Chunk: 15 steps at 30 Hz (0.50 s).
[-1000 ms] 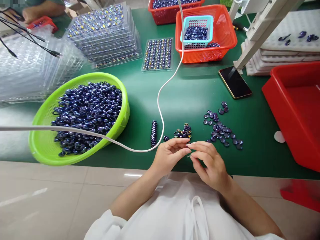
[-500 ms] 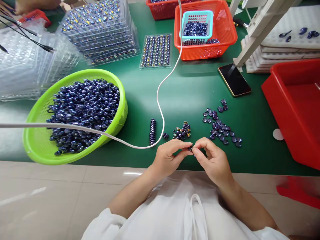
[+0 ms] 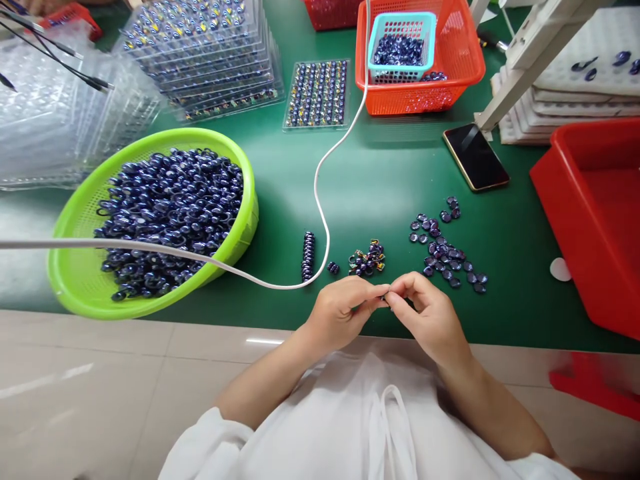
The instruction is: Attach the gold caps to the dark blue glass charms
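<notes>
Though small, piece (image 3: 384,299) between fingertips (image 3: 381,291).

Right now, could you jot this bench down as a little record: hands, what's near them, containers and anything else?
Left hand: thumb and fingers pinching a small dark part, mostly hidden
Right hand: fingertips closed on the same part, meeting the left's
Just beyond the hands: pile of dark pieces with gold-coloured bits; row of dark pieces; scattered dark discs
Left side: green basket heaped with dark pieces
Far side: light-blue basket inside an orange basket
Also: phone, screen dark
</notes>
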{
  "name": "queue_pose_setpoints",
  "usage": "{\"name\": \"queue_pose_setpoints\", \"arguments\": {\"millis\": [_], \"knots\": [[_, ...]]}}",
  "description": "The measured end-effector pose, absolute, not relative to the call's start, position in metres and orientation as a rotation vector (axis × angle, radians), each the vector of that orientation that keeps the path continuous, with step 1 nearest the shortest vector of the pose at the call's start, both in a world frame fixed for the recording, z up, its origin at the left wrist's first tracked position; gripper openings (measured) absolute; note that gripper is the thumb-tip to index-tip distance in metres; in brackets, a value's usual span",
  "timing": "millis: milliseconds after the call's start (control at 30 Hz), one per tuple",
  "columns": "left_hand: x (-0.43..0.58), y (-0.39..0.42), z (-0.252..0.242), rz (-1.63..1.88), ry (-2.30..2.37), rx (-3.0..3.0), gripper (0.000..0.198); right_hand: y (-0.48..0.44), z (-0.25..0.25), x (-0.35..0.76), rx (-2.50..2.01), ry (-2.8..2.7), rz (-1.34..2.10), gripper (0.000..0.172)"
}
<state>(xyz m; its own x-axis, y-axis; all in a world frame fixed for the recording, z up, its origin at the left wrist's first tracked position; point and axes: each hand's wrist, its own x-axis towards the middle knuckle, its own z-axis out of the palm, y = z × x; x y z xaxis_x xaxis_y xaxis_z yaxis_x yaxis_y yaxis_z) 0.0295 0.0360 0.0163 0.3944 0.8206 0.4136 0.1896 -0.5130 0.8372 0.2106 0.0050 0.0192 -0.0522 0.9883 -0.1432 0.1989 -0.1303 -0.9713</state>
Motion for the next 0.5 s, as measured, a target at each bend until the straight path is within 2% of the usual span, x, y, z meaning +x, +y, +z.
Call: {"name": "queue_pose_setpoints", "arguments": {"millis": [200,300,500], "knots": [[0.034,0.027,0.017,1.085,0.927,1.682,0.027,0.011,0.022,0.212,-1.443,-1.38,1.273,0.014],[0.037,0.025,0.019,0.969,1.089,1.354,0.02,0.012,0.02,0.212,-1.449,-1.396,1.248,0.014],[0.045,0.031,0.027,0.869,1.174,0.788,0.019,0.004,0.011,0.221,-1.384,-1.355,1.244,0.011]]}}
